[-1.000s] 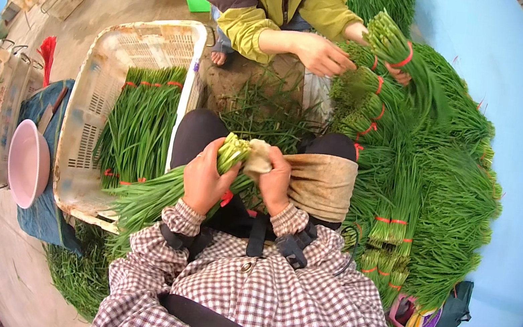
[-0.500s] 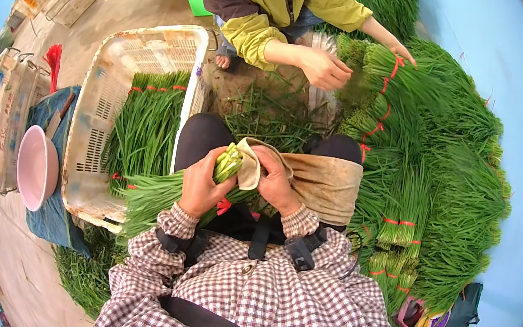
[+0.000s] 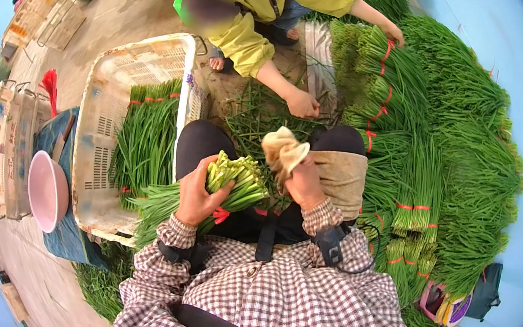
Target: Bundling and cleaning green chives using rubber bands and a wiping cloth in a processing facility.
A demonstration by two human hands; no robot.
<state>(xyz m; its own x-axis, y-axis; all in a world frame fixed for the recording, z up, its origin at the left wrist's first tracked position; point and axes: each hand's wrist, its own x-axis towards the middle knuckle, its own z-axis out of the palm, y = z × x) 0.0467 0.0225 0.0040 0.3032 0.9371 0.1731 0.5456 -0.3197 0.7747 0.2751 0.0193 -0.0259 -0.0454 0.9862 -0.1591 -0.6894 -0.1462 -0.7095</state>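
Observation:
My left hand (image 3: pixel 198 188) is wrapped round a bunch of green flowering chives (image 3: pixel 242 177) over my lap. The bunch's pale, budded ends fan out to the right of my thumb, and its long green stalks trail left over the crate's near corner. Part of a red tie shows under the hand. To the right, apart from the bunch, my right hand (image 3: pixel 304 182) is closed on a crumpled beige cloth (image 3: pixel 284 150). The cloth bulges out above the fingers. A tan cloth pad (image 3: pixel 340 182) covers my right knee.
A white plastic crate (image 3: pixel 90 158) holding tied green bunches stands at my left, beside a pink basin (image 3: pixel 48 191). Tied bunches (image 3: pixel 429 128) are heaped along my right. Across from me, a co-worker's hand (image 3: pixel 303 104) hangs over loose stalks (image 3: pixel 261 119) on the floor.
My right hand and the cloth have moved off the bunch, right and upward, and its ends have spread out. The co-worker's nearer hand has dropped lower and left, away from the stacked bunches.

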